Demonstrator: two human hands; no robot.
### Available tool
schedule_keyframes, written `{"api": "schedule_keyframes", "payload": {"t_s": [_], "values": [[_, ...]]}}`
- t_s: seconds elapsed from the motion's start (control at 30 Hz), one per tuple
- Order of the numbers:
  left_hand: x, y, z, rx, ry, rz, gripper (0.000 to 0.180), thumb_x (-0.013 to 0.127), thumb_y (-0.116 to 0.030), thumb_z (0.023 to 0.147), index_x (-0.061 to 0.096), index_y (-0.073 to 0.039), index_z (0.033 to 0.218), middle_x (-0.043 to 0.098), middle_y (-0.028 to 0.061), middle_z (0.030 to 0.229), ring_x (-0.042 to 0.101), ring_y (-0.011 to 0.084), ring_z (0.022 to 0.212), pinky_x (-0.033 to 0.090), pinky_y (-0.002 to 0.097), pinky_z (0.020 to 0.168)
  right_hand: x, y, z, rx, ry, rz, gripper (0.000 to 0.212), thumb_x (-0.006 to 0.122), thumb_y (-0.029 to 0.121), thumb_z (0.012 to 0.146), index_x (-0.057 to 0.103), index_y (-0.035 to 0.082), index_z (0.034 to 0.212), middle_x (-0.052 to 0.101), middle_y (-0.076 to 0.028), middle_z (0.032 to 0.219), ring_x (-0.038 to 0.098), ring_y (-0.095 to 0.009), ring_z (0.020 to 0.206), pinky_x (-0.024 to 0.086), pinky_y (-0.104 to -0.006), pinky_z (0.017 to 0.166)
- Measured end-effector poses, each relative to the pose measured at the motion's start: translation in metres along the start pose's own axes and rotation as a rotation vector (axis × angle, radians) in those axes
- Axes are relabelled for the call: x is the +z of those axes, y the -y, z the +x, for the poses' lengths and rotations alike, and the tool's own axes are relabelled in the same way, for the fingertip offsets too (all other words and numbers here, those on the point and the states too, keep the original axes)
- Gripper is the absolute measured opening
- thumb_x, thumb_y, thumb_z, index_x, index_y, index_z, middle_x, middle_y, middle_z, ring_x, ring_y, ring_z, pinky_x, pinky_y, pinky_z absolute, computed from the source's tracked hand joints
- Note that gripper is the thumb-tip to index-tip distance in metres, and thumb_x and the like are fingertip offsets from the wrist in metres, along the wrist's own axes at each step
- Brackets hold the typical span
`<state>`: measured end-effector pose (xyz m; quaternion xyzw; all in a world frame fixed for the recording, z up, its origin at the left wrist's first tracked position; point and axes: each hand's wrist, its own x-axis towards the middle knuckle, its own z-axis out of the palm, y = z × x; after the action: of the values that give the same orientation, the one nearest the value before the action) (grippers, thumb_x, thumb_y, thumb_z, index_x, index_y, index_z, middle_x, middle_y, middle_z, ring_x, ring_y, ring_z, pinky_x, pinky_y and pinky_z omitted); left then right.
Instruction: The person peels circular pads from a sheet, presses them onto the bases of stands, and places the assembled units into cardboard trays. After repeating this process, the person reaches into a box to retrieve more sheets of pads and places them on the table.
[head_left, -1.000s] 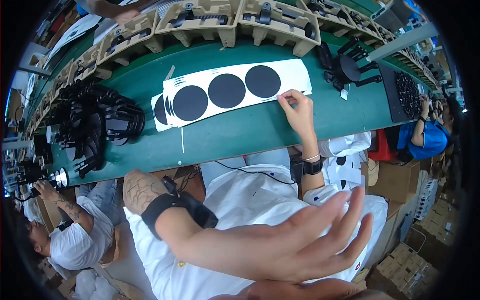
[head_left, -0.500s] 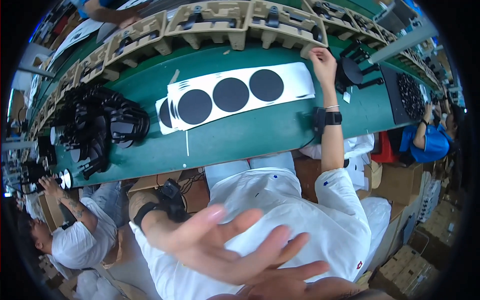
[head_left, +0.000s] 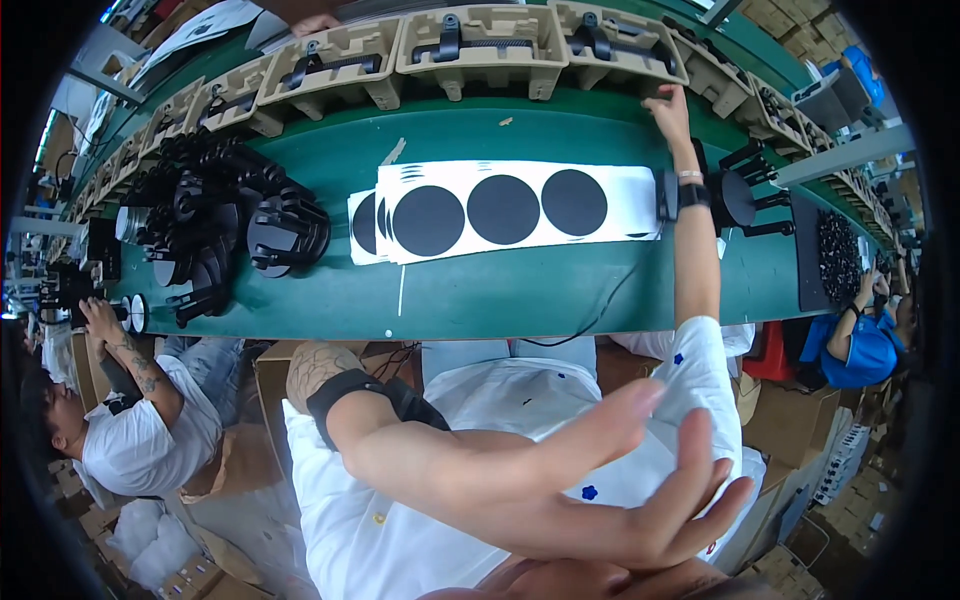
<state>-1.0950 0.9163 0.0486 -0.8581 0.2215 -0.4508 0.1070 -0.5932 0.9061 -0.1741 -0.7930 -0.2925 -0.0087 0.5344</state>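
The far side of the green bench (head_left: 500,295) was lined by a row of tan trays (head_left: 560,78), in which black fittings (head_left: 450,40) were seated. The left part of the bench top was taken up by a heap of black stands (head_left: 290,235). At the right, a round black stand (head_left: 737,198) was placed beside the right forearm, and farther right a dark mat (head_left: 808,260) was covered with small black pieces (head_left: 838,255). A thin dark cable (head_left: 578,334) was draped over the near edge. The lower middle of the view was blocked by the raised left hand (head_left: 625,500), whose fingers were spread wide before the white shirt (head_left: 500,395). The right hand (head_left: 668,115) was stretched out close to the nearest tray, its fingers curled and narrowly set; whether anything was held in them could not be told.

The white sheets (head_left: 505,208) were laid overlapping at the middle of the bench, just left of the right wrist's black strap (head_left: 691,194). Their long axis was turned left to right, nearly parallel to the near edge. The black discs (head_left: 429,221) were lined up along it, and the plain white end was pointed right.
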Motion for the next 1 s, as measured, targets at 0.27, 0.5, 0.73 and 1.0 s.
{"api": "schedule_keyframes", "payload": {"t_s": [0.27,0.5,0.73,1.0], "values": [[-0.003,0.022,-0.004,0.086,0.05,0.028,0.049,0.055,-0.025,0.079,0.043,-0.023,0.127,0.051,-0.0005,0.115,0.05,0.0143,0.11,0.045,0.0461,0.089,0.032,0.061,-0.036,-0.147,0.113,-0.285,0.027,0.062,0.003,0.068,0.065,0.007,0.094,0.061,-0.013,0.102,0.063,-0.024,0.08,0.051,-0.0322,0.073],[-0.005,0.022,-0.029,0.034,0.114,-0.078,0.043,0.053,-0.041,0.082,0.046,-0.05,0.123,0.051,-0.0126,0.122,0.053,0.0148,0.108,0.039,0.0524,0.086,-0.028,0.103,-0.195,-0.129,0.114,-0.06,0.021,0.055,-0.004,0.076,0.064,0.004,0.093,0.062,-0.005,0.105,0.061,-0.014,0.089,0.05,-0.0247,0.069],[0.01,0.025,0.003,0.197,0.077,-0.151,0.075,0.058,-0.012,0.068,0.035,-0.023,0.138,0.052,-0.0027,0.121,0.053,0.0115,0.108,0.046,0.0477,0.079,-0.08,0.077,-0.264,-0.025,-0.2,-0.094,0.017,0.055,-0.005,0.079,0.063,0.001,0.093,0.061,-0.006,0.097,0.058,-0.011,0.089,0.049,-0.0237,0.069],[0.029,0.002,0.034,-0.177,-0.119,-0.351,0.063,0.066,-0.017,0.073,0.044,-0.029,0.13,0.053,-0.0017,0.12,0.055,0.0143,0.106,0.044,0.0487,0.083,-0.148,0.053,-0.203,0.063,-0.566,-0.354,0.018,0.063,0.009,0.077,0.063,0.0,0.092,0.066,-0.014,0.085,0.065,-0.023,0.081,0.048,-0.0328,0.073]]}}
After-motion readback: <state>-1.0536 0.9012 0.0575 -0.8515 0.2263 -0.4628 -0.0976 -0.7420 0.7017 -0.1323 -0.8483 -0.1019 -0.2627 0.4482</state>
